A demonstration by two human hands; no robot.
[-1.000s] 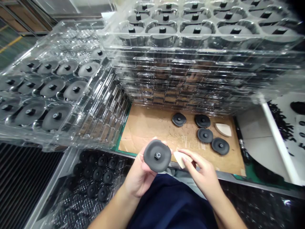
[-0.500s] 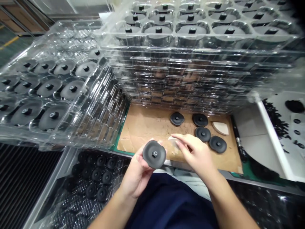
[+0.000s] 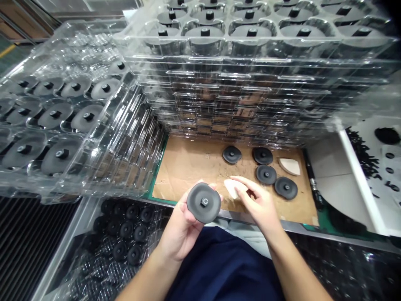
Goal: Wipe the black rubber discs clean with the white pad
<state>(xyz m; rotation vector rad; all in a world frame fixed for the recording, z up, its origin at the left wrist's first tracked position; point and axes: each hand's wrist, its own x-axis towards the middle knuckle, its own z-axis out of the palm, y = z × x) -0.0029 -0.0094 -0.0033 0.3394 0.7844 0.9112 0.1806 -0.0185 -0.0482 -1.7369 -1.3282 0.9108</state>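
My left hand (image 3: 184, 225) grips a dark grey rounded disc (image 3: 204, 203) with a short hollow stub at its centre, the stub side facing up. Just to its right, my right hand (image 3: 258, 200) pinches a thin white wedge-shaped pad (image 3: 232, 187) between thumb and fingers. The pad is apart from the disc, and part of it is hidden by the fingers. Beyond my right hand, several similar dark discs (image 3: 266, 174) lie on a sheet of brown cardboard (image 3: 184, 167). A second pale wedge-shaped pad (image 3: 289, 166) rests to the right of them.
Tall stacks of clear plastic trays (image 3: 219, 83) holding grey discs stand behind the cardboard, with another tray stack (image 3: 103, 138) at left. A lower tray of dark discs (image 3: 127, 230) sits front left. A white-walled bin (image 3: 360, 179) with small black parts is at right.
The white pad has turned in my right hand and shows a broader face now. My left hand keeps the disc in nearly the same place. The view has shifted slightly.
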